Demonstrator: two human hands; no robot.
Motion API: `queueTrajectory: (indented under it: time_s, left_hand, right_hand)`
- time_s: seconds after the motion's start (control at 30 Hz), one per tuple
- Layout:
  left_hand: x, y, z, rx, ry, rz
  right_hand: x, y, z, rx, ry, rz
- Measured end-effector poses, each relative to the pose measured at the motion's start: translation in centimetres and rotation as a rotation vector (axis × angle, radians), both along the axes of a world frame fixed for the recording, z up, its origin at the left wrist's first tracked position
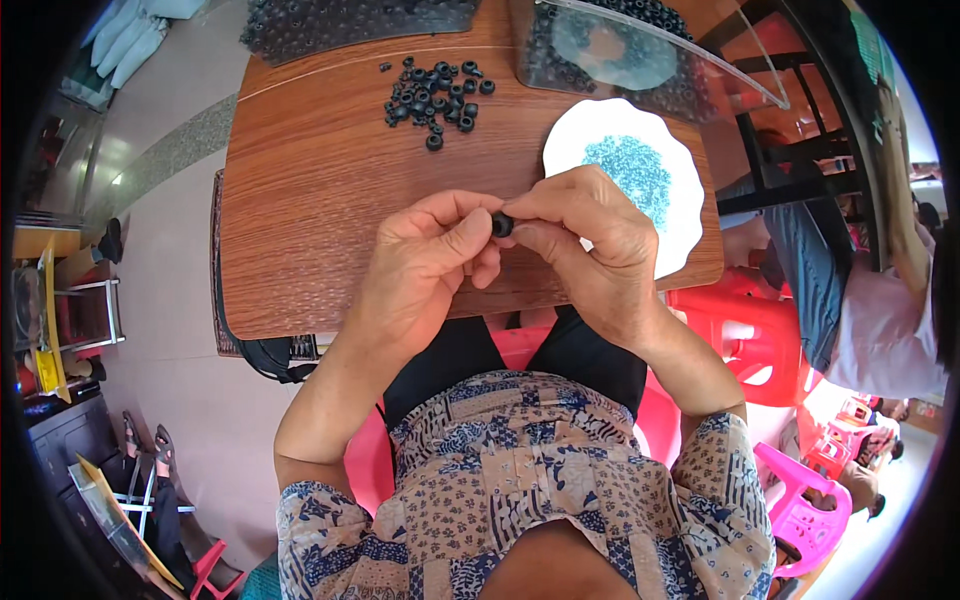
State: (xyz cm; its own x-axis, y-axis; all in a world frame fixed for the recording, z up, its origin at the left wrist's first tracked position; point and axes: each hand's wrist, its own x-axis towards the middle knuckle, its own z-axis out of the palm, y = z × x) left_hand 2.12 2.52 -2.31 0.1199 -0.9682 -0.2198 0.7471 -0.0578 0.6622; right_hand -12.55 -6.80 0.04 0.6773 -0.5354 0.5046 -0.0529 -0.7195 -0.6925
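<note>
Above the near part of the wooden table (300, 200), a small black ring-shaped part (502, 225) is pinched between my two hands. My left hand (425, 255) grips it with thumb and fingertips from the left. On its right side, the thumb and forefinger of my right hand (590, 240) close at the part's edge; whether a second small piece is between them is hidden. Beyond my hands lies a loose pile of black ring-shaped parts (440, 95). A white scalloped plate (685, 215) stands close by my right hand, with small clear-blue beads (630, 165) on it.
A clear plastic box (650, 85) with many black parts stands at the far right of the table. At the far edge is another tray of dark parts (350, 25). Red and pink plastic stools (740, 340) stand to the right, where another person (880, 320) sits.
</note>
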Motion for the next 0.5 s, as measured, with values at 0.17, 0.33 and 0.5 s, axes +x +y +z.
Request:
queueTrajectory:
  time_s: [0.17, 0.33, 0.5]
  left_hand:
    - [-0.9, 0.2, -0.1, 0.035, -0.006, 0.003]
    - [-1.2, -0.1, -0.5, 0.057, 0.129, 0.008]
    - [-2.0, -0.4, -0.5, 0.067, 0.040, 0.073]
  right_hand:
    - [-0.6, 0.0, -0.3, -0.065, 0.040, -0.025]
    - [-0.6, 0.3, -0.2, -0.067, 0.040, -0.059]
    - [-0.7, 0.0, -0.4, -0.210, 0.042, -0.075]
